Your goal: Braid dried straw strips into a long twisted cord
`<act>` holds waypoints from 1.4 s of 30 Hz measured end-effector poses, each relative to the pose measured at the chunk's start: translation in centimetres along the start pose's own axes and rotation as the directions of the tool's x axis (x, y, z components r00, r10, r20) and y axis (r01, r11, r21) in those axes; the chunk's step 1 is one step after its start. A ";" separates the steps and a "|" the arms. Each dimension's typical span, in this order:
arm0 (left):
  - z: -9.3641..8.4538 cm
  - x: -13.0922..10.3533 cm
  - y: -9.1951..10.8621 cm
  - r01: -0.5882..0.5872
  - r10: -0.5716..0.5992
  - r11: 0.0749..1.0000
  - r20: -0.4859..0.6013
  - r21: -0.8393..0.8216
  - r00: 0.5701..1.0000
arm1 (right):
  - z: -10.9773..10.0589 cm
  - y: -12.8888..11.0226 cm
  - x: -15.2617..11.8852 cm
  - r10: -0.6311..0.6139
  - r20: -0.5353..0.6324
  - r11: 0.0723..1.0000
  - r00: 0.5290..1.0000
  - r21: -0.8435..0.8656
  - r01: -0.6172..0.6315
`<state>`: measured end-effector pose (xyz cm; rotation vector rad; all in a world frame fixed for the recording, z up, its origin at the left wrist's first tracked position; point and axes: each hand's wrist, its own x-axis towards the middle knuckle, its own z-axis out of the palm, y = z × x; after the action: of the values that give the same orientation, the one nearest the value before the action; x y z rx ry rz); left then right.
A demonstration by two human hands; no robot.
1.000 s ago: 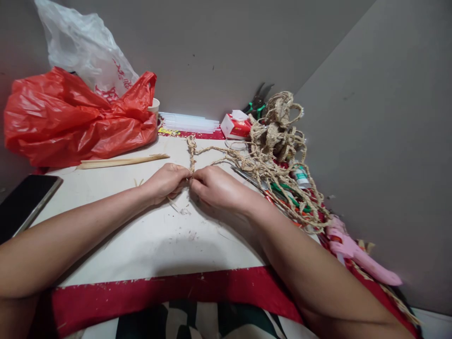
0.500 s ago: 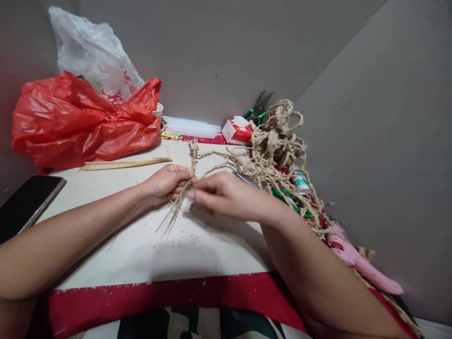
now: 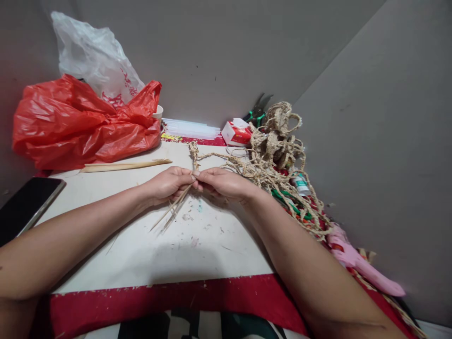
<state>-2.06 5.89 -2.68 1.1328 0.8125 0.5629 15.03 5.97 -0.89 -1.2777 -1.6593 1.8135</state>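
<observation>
My left hand and my right hand meet over the white board, thumbs pinched close together. Between them is the lower end of a braided straw cord, whose knotted top lies just beyond my fingers. Loose straw strands fan out below my left hand toward me. Both hands are closed on the straw; the exact grip of the fingertips is partly hidden. From the braid, a thin twisted cord runs right to a tangled heap of straw braid.
Left, a red plastic bag and a phone; a dry straw strip lies behind my left arm. At the back are glue sticks, a tissue pack and green-handled pliers. A pink glue gun lies right.
My right hand, blurred and slightly apart before, has moved up to meet the left and now pinches the straw beside it. The left hand has barely moved.
</observation>
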 end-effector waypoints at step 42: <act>4.2 -4.5 -1.3 -0.280 0.394 0.210 0.181 0.937 0.901 | 1.7 0.5 0.5 0.040 -0.123 0.883 0.992 0.470 0.023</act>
<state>-1.35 -0.28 -1.80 2.5240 1.0145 0.4618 13.55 5.26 -1.69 -1.1500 -1.0496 1.9332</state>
